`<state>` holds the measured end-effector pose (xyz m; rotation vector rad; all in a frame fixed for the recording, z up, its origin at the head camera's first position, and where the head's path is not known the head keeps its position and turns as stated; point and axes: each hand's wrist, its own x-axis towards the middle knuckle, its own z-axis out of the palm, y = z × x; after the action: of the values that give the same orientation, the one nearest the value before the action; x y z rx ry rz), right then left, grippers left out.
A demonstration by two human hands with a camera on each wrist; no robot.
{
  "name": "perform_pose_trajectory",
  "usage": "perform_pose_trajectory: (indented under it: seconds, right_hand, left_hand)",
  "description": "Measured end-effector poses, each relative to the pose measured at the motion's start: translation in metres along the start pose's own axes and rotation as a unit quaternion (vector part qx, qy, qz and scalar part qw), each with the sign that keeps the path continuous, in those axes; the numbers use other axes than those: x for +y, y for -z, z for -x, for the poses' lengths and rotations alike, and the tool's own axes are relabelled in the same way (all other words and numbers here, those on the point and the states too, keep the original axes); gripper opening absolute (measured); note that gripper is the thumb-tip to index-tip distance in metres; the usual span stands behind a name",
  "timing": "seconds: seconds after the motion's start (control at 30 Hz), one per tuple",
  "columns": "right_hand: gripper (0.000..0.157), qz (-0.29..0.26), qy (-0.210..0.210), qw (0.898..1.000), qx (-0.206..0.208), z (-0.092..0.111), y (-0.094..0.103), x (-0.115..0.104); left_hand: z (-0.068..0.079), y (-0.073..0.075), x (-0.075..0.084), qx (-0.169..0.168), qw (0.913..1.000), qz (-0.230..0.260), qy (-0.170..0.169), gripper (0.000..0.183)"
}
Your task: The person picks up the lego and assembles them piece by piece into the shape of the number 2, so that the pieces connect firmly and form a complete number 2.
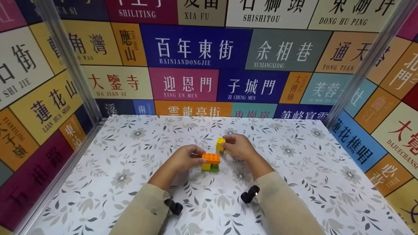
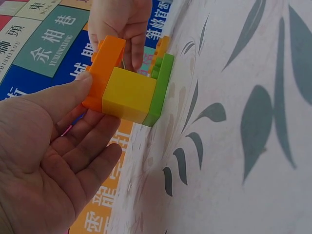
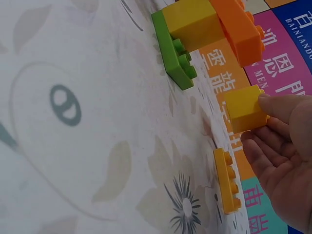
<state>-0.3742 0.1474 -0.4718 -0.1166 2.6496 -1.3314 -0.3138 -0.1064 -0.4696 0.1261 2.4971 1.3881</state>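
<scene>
A small stack of toy building bricks stands on the table: a green plate [image 2: 162, 90] at the bottom, a yellow brick [image 2: 129, 92] on one end of it and an orange brick [image 1: 211, 158] on top. The orange brick overhangs the uncovered end of the green plate, leaving a gap between them. My left hand [image 1: 184, 159] pinches the orange brick from the left, thumb on its near side. Behind and to the right of the stack, my right hand [image 1: 240, 147] holds a second yellow brick [image 3: 243, 108] between thumb and fingers, apart from the stack.
A flat yellow-orange brick [image 3: 225, 180] lies on the table near my right hand. The floral-patterned tabletop [image 1: 124, 202] ends at a back wall of coloured lettered panels [image 1: 199, 49], with more panels on both sides.
</scene>
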Motion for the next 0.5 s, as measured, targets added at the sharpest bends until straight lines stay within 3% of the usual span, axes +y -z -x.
perform_pose_trajectory:
  seconds: [0.5]
  right_hand:
    - [0.040, -0.011, 0.052, 0.999, -0.001, 0.027, 0.009, -0.014]
  left_hand:
    - [-0.002, 0.000, -0.001, -0.004, 0.9999, 0.009, 0.006, 0.021]
